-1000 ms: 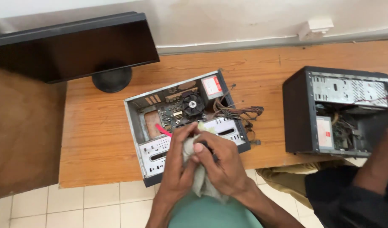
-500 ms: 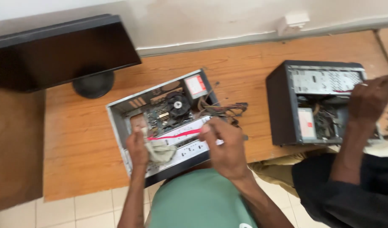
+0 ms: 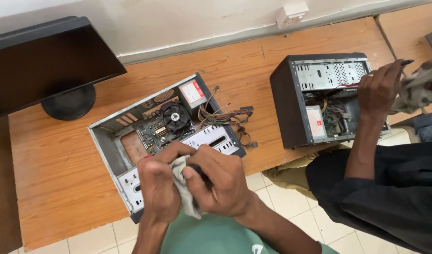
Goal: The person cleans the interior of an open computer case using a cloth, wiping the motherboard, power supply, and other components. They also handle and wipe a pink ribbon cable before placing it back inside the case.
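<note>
My left hand (image 3: pixel 158 188) and my right hand (image 3: pixel 223 183) are pressed together just in front of an open desktop computer case (image 3: pixel 107 141) lying flat on the wooden table (image 3: pixel 60 174). My left hand grips a grey cloth (image 3: pixel 184 190). My right hand's fingers close on a small dark object (image 3: pixel 200 172) that lies against the cloth. Most of that object is hidden. Inside the case I see a round black cooling fan (image 3: pixel 175 116) on the board and a bundle of loose cables (image 3: pixel 225 115).
A black monitor (image 3: pixel 46 56) stands at the back left. To the right, another person's hand (image 3: pixel 378 89) works at a second open case (image 3: pixel 286 99), with a cloth (image 3: pixel 416 91) nearby. A white wall socket (image 3: pixel 293 14) sits above. Tiled floor lies below the table edge.
Half a second ago my hands were apart on the case front, the left with the cloth. Now they have come together around the cloth and dark object. The view has shifted left.
</note>
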